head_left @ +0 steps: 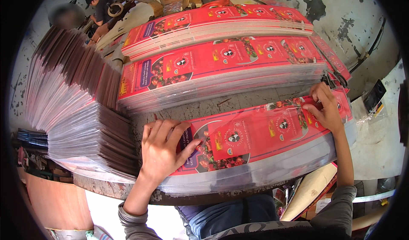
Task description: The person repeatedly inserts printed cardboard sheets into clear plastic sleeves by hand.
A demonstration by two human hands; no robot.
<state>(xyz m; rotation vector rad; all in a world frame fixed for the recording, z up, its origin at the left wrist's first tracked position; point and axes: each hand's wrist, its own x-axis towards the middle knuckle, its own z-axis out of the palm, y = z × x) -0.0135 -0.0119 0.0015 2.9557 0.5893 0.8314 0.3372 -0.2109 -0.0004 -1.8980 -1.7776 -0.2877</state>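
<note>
A red printed packaging sheet (255,131) with food pictures and clear plastic along its near side lies on top of a pile in front of me. At its left end, my left hand (164,148) curls its fingers over the edge, thumb pressed on the printed face. Toward the right end, my right hand (326,108) has its thumb on the sheet and its bent fingers at the far edge. The clear plastic border (255,176) of the pile reaches the table's near edge.
Two more piles of red sheets, a middle pile (221,61) and a far pile (217,22), stand behind. A tall leaning stack of sheets (76,108) rises at left, on the worn table (140,122). Scissor-like dark handles (338,78) lie at right. Two people sit at the far left.
</note>
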